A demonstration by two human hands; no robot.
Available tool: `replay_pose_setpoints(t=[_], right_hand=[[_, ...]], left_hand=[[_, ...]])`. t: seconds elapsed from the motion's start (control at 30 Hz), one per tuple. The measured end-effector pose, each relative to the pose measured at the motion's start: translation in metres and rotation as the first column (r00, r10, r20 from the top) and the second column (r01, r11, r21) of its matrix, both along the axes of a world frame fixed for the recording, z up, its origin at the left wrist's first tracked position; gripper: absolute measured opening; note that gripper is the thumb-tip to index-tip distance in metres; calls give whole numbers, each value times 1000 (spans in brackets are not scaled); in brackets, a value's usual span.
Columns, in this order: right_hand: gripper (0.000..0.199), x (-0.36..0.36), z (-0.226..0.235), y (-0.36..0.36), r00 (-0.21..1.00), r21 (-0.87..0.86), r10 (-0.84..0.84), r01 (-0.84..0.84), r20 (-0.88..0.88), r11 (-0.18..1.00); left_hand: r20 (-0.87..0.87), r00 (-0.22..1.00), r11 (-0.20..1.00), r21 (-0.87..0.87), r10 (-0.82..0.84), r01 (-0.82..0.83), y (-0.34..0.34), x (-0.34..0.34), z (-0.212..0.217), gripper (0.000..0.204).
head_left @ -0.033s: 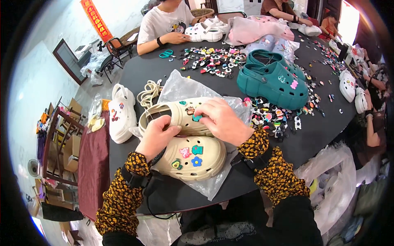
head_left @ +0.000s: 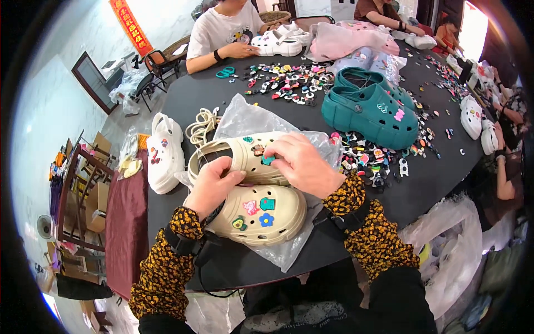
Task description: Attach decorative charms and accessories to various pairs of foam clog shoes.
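Note:
Two beige clogs lie side by side on a clear plastic bag [head_left: 239, 117]. My left hand [head_left: 211, 183] is closed on the side of the far beige clog [head_left: 247, 158], its thumb along the opening. The fingers of my right hand [head_left: 311, 170] pinch a teal-green shoe charm [head_left: 267, 160] on that clog's toe; the fingertips partly hide it. A brown-and-pale charm [head_left: 258, 150] sits beside it. The near beige clog [head_left: 253, 231] carries a pink charm [head_left: 250, 207], a green charm [head_left: 267, 204], a blue flower charm [head_left: 266, 219] and an avocado charm [head_left: 239, 223].
A white clog [head_left: 165, 158] with charms stands left, by a coil of beige cord [head_left: 201, 128]. Dark green clogs [head_left: 367, 114] stand at right among loose charms [head_left: 367, 164]. Across the dark table [head_left: 239, 275], a person in white [head_left: 225, 33] handles white clogs [head_left: 278, 43].

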State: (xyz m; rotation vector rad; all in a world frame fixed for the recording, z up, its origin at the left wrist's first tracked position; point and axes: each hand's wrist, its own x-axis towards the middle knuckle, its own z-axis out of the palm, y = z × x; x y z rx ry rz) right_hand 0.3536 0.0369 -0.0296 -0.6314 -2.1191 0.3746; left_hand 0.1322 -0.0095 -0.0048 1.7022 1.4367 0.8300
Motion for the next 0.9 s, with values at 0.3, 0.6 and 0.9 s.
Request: replay_pose_setpoints(t=[0.3,0.6,0.9], right_hand=[[17,0,-6,2,999,-5,-49,49,-23,999],[14,3,2,-1,966,70,-135,154,-221,986],[13,7,6,0,928,185,-205,271,-312,945]], left_hand=[[89,996,1000,-10,-13,14,2,-4,-1,10],[47,999,996,82,24,-27,14,1,34,14],[-137,989,985,172,48,-24,38,36,42,24]])
